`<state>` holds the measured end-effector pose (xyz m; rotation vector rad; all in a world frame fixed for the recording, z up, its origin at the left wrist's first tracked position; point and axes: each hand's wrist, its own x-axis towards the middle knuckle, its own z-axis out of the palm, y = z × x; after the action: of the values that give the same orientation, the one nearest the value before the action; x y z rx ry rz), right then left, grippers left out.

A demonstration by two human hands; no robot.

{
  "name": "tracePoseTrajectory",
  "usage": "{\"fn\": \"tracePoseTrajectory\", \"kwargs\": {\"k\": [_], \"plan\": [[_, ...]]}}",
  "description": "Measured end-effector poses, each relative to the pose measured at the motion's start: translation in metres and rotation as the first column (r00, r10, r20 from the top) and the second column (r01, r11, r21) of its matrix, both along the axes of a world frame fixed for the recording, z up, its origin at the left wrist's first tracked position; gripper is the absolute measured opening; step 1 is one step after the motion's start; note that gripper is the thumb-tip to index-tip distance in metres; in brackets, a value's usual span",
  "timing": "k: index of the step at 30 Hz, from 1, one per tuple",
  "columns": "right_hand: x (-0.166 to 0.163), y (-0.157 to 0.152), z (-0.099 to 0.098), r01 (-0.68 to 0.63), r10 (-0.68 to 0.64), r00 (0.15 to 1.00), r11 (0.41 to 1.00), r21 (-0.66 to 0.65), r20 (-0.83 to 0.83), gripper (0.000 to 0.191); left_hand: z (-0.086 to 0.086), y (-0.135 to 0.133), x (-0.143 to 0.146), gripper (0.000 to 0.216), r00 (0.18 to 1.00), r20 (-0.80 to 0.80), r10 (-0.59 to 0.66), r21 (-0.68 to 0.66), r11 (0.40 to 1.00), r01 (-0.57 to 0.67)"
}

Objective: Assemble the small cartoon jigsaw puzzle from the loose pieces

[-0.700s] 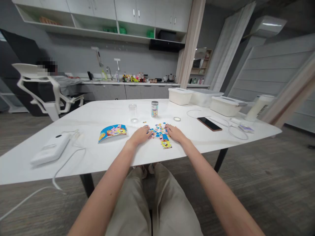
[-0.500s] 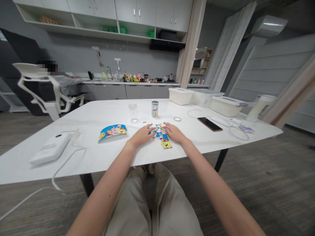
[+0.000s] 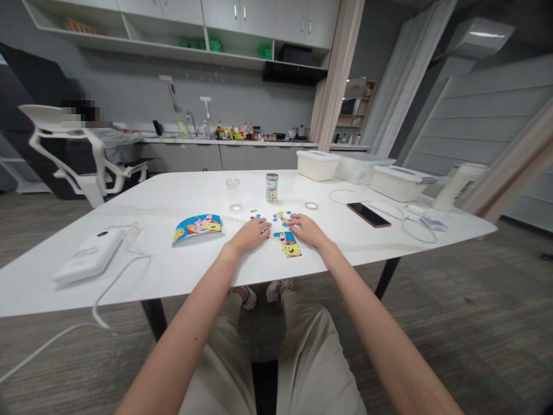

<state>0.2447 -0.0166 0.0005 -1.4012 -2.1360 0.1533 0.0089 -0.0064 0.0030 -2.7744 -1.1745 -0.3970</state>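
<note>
My left hand (image 3: 253, 235) and right hand (image 3: 307, 229) lie palm down on the worktop (image 3: 173, 202), fingers loosely apart and gripping nothing. They flank the loose puzzle pieces (image 3: 280, 218), hemming them in. A joined patch (image 3: 290, 245) lies nearer me, between my wrists. The picture card (image 3: 197, 226) lies face up to the left, within easy sight.

Puzzle pieces (image 3: 283, 229) mid-frame between left hand (image 3: 250, 234) and right hand (image 3: 307, 229), picture card (image 3: 197, 226) to their left, jar (image 3: 272, 188) behind, phone (image 3: 367, 214) right
</note>
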Motion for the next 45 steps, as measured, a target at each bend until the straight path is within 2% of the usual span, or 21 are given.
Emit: {"fn": "tracePoseTrajectory", "kwargs": {"k": [6, 8, 10, 14, 20, 24, 28, 31, 34, 38, 42, 45], "plan": [[0.008, 0.008, -0.008, 0.102, -0.099, 0.992, 0.994, 0.037, -0.084, 0.024, -0.002, 0.005, -0.007, 0.036, 0.99, 0.017, 0.141, 0.003, 0.99, -0.141], [0.008, 0.009, -0.009, 0.101, -0.094, 0.988, 0.994, 0.049, -0.119, 0.024, -0.001, 0.005, -0.007, 0.037, 0.983, 0.032, 0.181, 0.005, 0.983, -0.181], [0.008, 0.009, -0.008, 0.055, -0.047, 0.988, 0.997, 0.056, -0.148, 0.022, 0.0, 0.005, -0.006, 0.037, 0.986, 0.044, 0.163, 0.002, 0.987, -0.163], [0.009, 0.007, -0.005, -0.026, 0.037, 0.983, 0.998, 0.063, -0.178, 0.022, 0.003, 0.002, -0.003, 0.037, 0.996, 0.069, 0.055, -0.045, 0.998, -0.052], [0.012, 0.009, -0.01, -0.093, 0.102, 0.981, 0.994, 0.059, -0.163, 0.037, 0.009, -0.005, -0.009, 0.043, 0.994, 0.091, 0.068, -0.111, 0.992, -0.058], [0.014, 0.013, -0.014, -0.038, 0.049, 0.976, 0.998, 0.053, -0.212, 0.037, 0.008, -0.005, -0.012, 0.033, 0.994, 0.096, 0.057, -0.1, 0.994, -0.047], [0.015, 0.015, -0.015, -0.005, 0.023, 0.963, 0.998, 0.066, -0.268, 0.034, 0.01, -0.003, -0.014, 0.025, 0.979, 0.183, 0.086, -0.097, 0.993, -0.069], [0.015, 0.014, -0.013, 0.008, 0.008, 0.955, 0.999, 0.05, -0.295, 0.036, 0.015, -0.002, -0.024, 0.017, 0.96, 0.262, 0.096, -0.114, 0.991, -0.068], [0.014, 0.014, -0.012, 0.026, -0.016, 0.953, 0.999, 0.027, -0.303, 0.035, 0.02, -0.003, -0.038, 0.013, 0.947, 0.298, 0.118, -0.048, 0.993, -0.108], [0.013, 0.013, -0.012, 0.052, -0.046, 0.955, 0.999, 0.014, -0.292, 0.032, 0.024, -0.008, -0.04, 0.008, 0.956, 0.269, 0.116, -0.017, 0.993, -0.116], [0.012, 0.012, -0.011, 0.053, -0.051, 0.959, 0.999, 0.0, -0.279, 0.03, 0.026, -0.015, -0.026, 0.008, 0.978, 0.205, 0.029, -0.057, 0.998, -0.018], [0.012, 0.012, -0.011, 0.05, -0.05, 0.959, 0.999, -0.005, -0.279, 0.029, 0.026, -0.016, -0.021, 0.009, 0.983, 0.184, 0.006, -0.065, 0.998, 0.006]]}}
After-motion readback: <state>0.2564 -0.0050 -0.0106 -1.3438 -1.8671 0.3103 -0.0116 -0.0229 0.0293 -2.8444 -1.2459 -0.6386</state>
